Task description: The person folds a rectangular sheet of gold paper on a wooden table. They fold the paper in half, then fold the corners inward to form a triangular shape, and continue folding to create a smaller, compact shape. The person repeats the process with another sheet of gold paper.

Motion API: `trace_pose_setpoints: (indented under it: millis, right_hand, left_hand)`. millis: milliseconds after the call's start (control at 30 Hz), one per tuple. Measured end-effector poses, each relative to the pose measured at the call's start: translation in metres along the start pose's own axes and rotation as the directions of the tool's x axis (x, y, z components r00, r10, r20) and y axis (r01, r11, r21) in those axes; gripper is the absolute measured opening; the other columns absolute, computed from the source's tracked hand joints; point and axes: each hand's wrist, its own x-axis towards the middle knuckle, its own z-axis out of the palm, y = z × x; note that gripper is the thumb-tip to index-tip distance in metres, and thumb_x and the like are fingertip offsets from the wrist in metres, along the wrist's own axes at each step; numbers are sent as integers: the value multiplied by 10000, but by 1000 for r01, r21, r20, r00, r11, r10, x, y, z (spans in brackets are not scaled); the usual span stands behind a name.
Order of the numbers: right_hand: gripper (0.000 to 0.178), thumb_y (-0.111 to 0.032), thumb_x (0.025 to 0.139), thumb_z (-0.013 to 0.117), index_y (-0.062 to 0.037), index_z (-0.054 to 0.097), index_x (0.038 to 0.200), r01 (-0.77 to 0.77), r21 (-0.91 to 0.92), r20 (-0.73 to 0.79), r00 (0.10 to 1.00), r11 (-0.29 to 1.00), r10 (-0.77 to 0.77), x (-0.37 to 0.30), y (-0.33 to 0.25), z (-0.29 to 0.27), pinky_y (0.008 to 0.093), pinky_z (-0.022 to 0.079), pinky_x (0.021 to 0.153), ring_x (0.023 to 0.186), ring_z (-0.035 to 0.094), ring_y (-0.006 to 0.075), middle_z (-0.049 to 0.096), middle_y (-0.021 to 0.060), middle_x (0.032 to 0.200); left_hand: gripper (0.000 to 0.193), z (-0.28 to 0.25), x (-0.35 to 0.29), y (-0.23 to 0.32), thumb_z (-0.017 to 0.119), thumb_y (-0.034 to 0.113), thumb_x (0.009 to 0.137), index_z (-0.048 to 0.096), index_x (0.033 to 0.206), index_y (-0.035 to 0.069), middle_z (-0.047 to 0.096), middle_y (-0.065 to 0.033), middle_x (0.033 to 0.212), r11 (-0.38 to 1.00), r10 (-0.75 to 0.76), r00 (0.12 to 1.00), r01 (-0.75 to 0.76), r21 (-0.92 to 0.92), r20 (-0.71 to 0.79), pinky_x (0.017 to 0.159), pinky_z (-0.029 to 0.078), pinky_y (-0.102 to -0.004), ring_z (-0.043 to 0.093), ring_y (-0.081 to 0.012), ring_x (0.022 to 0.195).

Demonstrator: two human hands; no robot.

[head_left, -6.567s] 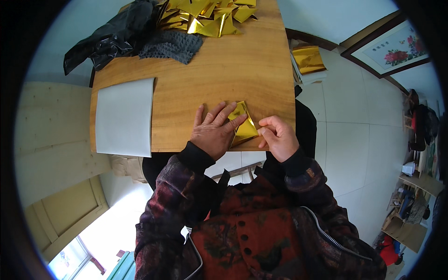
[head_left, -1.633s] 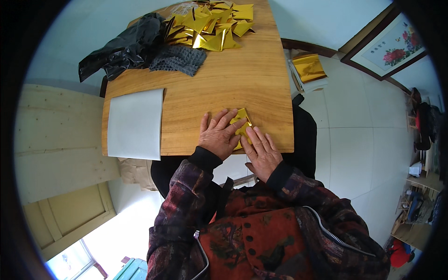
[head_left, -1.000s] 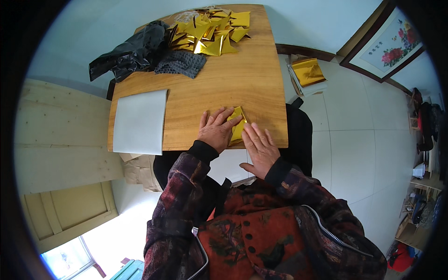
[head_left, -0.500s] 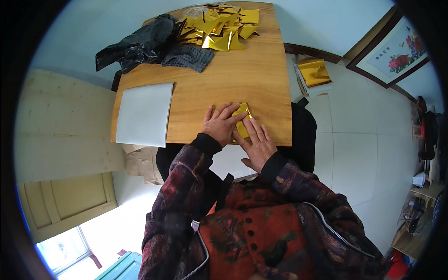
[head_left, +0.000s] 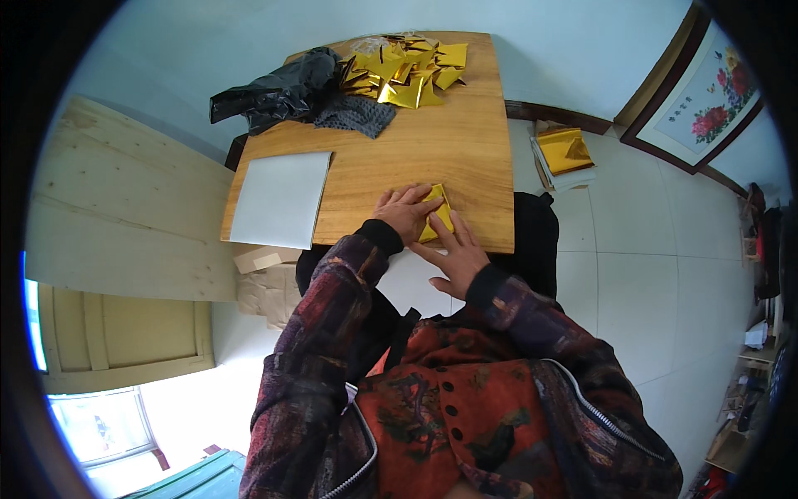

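Gold foil piece (head_left: 443, 213) is lying at frame centre, near the lower edge of the table (head_left: 374, 166). Left hand (head_left: 404, 213) is pressing on it from the left, grip spread flat; right hand (head_left: 460, 256) is touching its lower part, grip also spread. Gold foil heap (head_left: 406, 73) is sitting top centre beside a black bag (head_left: 293, 87).

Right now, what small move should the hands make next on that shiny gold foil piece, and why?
Probably the right hand should press along the right edge of the flat, shiny gold foil piece: its fingertips are on or close to that side, while the left hand lies across the left side and seems to steady it.
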Motion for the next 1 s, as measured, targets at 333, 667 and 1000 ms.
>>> trace_pose_setpoints:
  millis: [333,667,1000]
  right_hand:
    - [547,-129,863,652,-35,436,1357,-340,631,-91,860,697,502,-46,17,-4,370,535,653,772,676,272,682,136,937]
    - [531,-39,965,525,-29,308,1450,-129,991,133,905,-36,404,-32,13,9,299,552,707,849,663,181,647,145,1073]
    - [357,-135,983,562,-44,488,1321,-126,992,119,950,4,288,-31,-8,-3,263,539,758,841,646,114,657,56,988]
  left_hand:
    - [493,1,-30,37,532,161,880,534,1360,273,427,-37,1446,989,-118,993,117,-85,-10,1116,219,-530,318,-286,1389]
    - [631,14,-100,60,641,-32,829,439,1423,36,487,-161,1355,625,-307,930,35,-780,-204,1083,365,-336,493,-281,1260]
    - [600,14,-123,54,600,-46,903,347,1447,-49,479,-147,1415,-25,-268,961,-72,-997,-63,1079,374,-284,470,-183,1295]
